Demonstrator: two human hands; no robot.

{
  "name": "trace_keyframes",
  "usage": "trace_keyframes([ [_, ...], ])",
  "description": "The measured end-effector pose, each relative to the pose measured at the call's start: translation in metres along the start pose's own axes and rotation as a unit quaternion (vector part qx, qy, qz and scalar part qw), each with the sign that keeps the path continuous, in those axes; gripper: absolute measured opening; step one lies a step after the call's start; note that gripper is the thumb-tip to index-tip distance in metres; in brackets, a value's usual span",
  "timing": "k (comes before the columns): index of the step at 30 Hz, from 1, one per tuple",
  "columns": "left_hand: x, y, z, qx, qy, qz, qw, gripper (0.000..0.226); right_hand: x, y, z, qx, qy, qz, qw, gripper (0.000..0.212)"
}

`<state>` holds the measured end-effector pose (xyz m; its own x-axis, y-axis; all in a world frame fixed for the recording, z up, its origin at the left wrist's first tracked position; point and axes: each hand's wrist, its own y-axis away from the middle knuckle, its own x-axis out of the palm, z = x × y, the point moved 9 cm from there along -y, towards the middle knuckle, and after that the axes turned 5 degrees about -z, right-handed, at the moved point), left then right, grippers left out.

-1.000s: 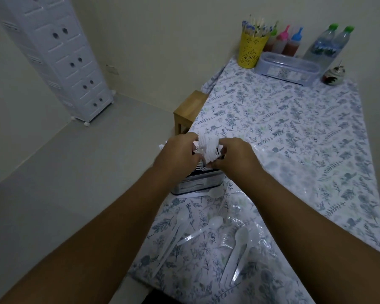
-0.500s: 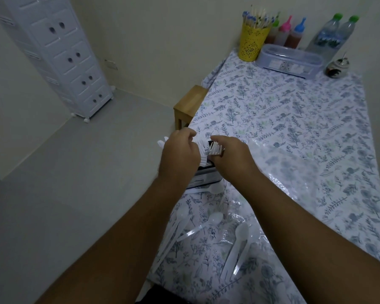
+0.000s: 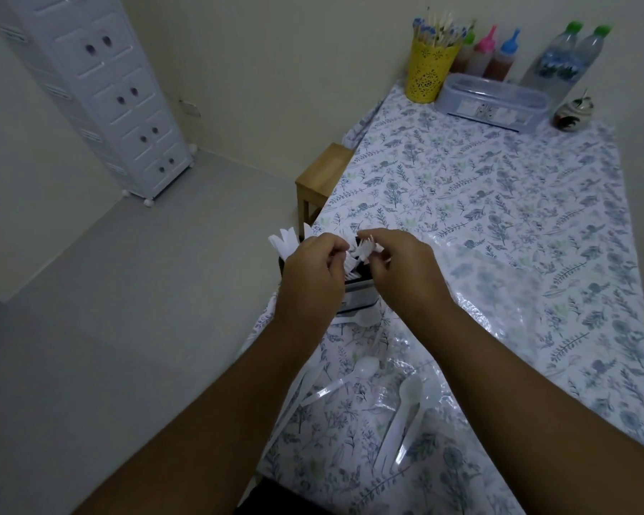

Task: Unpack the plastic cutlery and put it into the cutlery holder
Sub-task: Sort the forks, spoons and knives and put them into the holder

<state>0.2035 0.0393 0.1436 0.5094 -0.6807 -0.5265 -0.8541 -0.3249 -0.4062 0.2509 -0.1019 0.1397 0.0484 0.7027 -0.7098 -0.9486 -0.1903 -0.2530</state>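
The dark cutlery holder (image 3: 359, 297) stands at the table's left edge, mostly hidden behind my hands. White plastic knives (image 3: 285, 242) stick up from its left side. My left hand (image 3: 311, 276) and my right hand (image 3: 402, 269) meet just above the holder, both pinching a small bunch of white plastic forks (image 3: 363, 250) with the tines up. Loose white spoons (image 3: 402, 410) lie on the tablecloth near me, some on the clear plastic packaging (image 3: 417, 351).
A floral tablecloth (image 3: 499, 202) covers the table. At the far end stand a yellow cup of sticks (image 3: 428, 72), sauce bottles (image 3: 495, 57), two water bottles (image 3: 566, 57), a lidded plastic box (image 3: 493, 102) and a small jar (image 3: 573, 113). A wooden stool (image 3: 322, 176) and white drawer tower (image 3: 101, 87) stand left.
Both hands have lowered the bunch of forks toward the holder and my fingers have loosened around it. The knives on the holder's left side have come into view.
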Motion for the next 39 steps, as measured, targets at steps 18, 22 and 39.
trace_keyframes([
  [18, 0.006, -0.007, -0.003, 0.058, -0.065, 0.018, 0.996, 0.022, 0.010, 0.008, 0.000, -0.038, 0.009, -0.006, 0.999, 0.044],
  [22, 0.010, 0.003, 0.001, 0.049, -0.064, 0.050, 0.996, 0.023, 0.019, 0.004, -0.001, -0.049, 0.037, 0.033, 0.998, 0.042],
  [39, -0.001, 0.207, 0.146, -0.208, -0.184, 0.284, 0.918, 0.018, 0.092, 0.201, -0.067, 0.212, -0.024, 0.313, 0.926, 0.029],
])
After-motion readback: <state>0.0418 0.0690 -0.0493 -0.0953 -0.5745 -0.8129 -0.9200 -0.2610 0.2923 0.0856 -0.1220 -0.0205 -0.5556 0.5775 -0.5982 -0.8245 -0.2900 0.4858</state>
